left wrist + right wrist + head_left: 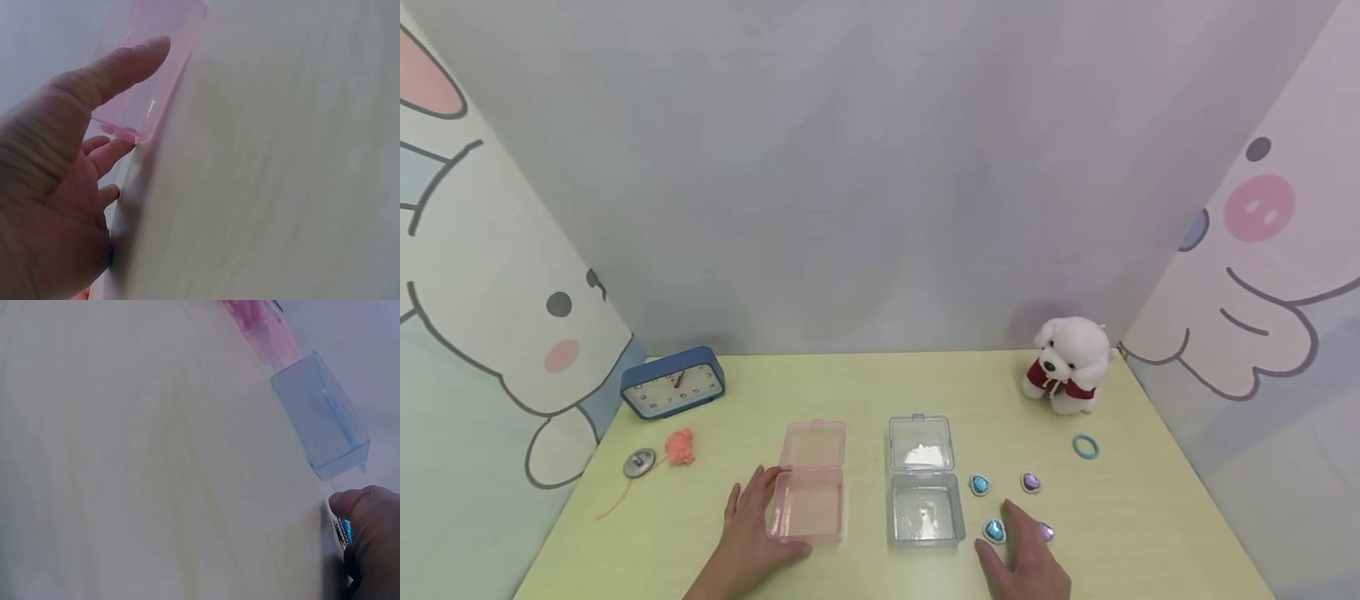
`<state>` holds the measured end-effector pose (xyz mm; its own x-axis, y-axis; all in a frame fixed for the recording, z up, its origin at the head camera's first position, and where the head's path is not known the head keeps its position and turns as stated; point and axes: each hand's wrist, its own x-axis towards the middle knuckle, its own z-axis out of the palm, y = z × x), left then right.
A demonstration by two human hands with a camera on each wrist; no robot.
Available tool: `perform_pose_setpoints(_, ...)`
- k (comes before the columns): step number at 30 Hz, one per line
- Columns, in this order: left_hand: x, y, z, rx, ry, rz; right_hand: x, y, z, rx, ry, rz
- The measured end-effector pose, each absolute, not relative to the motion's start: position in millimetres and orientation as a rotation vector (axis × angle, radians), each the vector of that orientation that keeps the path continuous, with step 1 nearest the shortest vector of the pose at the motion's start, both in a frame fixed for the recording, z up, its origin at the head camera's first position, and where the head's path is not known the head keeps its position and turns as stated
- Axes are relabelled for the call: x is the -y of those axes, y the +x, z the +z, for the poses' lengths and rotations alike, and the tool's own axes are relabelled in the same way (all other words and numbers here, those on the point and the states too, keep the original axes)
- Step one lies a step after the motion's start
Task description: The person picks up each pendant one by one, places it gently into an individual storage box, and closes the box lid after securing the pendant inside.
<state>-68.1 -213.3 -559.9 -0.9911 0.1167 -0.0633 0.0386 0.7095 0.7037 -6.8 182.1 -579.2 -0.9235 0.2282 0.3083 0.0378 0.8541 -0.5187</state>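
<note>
- Left hand (752, 529) is spanning and holding pink box (808, 507), grip wide.
- Right hand (1028, 562) is flanking blue gem (995, 531), grip parted, empty.
- Pale tabletop (865, 392) is meeting grey wall (880, 183).

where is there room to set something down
Bare: behind the pink box and bluish box, to the wall; right of the purple heart gems, in front of the turquoise ring. Crowded: around the right hand and blue heart gems.
</note>
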Motion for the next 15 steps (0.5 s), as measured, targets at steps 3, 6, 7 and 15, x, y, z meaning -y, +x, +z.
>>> perform_pose_setpoints(3,213.8,-68.0,-560.9,-2.809,0.128,1.189,-181.9,-6.9,-580.1,2.654,-0.194,0.729)
perform_pose_setpoints(6,214.4,-67.1,-562.1,-2.805,0.124,1.235,-181.6,-7.2,-581.6,2.635,-0.183,0.716)
perform_pose_setpoints(7,214.4,-66.9,-562.3,-2.803,0.123,1.244,-181.6,-7.3,-582.3,2.629,-0.182,0.711)
perform_pose_setpoints(15,214.0,-67.8,-564.0,-2.802,0.149,1.274,-183.3,-10.1,-584.8,2.566,-0.16,0.715)
